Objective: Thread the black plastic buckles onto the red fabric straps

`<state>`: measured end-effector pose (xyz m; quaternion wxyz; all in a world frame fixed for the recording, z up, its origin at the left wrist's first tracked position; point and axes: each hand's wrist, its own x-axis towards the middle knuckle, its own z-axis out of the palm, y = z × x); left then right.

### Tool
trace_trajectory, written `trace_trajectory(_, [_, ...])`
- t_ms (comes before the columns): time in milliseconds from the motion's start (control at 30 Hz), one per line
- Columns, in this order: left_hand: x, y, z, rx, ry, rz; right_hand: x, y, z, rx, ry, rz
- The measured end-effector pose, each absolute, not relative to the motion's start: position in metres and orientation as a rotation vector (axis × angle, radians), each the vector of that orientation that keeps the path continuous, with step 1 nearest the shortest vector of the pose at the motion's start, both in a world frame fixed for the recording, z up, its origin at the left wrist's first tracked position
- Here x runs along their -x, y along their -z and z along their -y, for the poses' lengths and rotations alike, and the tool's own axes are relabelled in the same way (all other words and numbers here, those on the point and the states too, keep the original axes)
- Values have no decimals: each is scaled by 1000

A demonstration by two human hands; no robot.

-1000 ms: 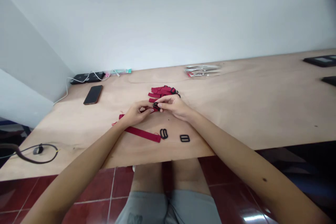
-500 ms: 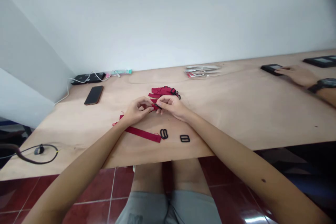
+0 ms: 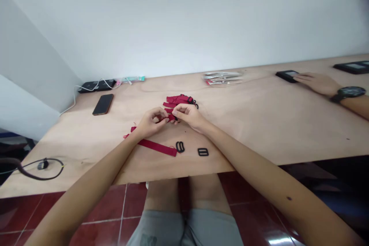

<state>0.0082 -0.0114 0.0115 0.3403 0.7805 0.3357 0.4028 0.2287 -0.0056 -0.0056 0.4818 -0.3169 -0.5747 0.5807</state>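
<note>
My left hand (image 3: 153, 122) pinches a red webbing strap (image 3: 171, 117) between thumb and fingers. Facing it, my right hand (image 3: 188, 116) is closed on the same strap's other side, where a dark bit, perhaps a buckle, is mostly hidden by the fingers. Just beyond my hands lies a bundle of red straps (image 3: 177, 100) with black buckles. A loose red strap (image 3: 158, 146) runs under my left wrist. Near its end rests a black hook-shaped buckle (image 3: 180, 147), and a black slide buckle (image 3: 203, 152) lies flat to the right.
A phone (image 3: 103, 104) lies at left, before a black box with white cables (image 3: 96, 85). Plastic packets (image 3: 222, 78) sit by the wall. At right, another person's hand (image 3: 317, 82) touches a dark device (image 3: 286, 75). A black cable (image 3: 43, 164) loops at the left edge.
My hands have shifted only slightly around the strap, and the dark bit between them shows less. The other person's hand has slid the dark device a little to the left.
</note>
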Motion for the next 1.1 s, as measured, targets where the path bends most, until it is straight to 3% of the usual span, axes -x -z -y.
trace_trajectory(367, [-12,-10,15,-2080,-990,-923,-226,9,3,803,-1238,1504])
trace_trajectory(867, [-12,-8,13,-1951,-1002,-919,-225,12,4,854,-1313,1511])
trace_trajectory(1100, [-8,-17,15,-2083,-1040,-936,-232,2,4,748,-1073,1587])
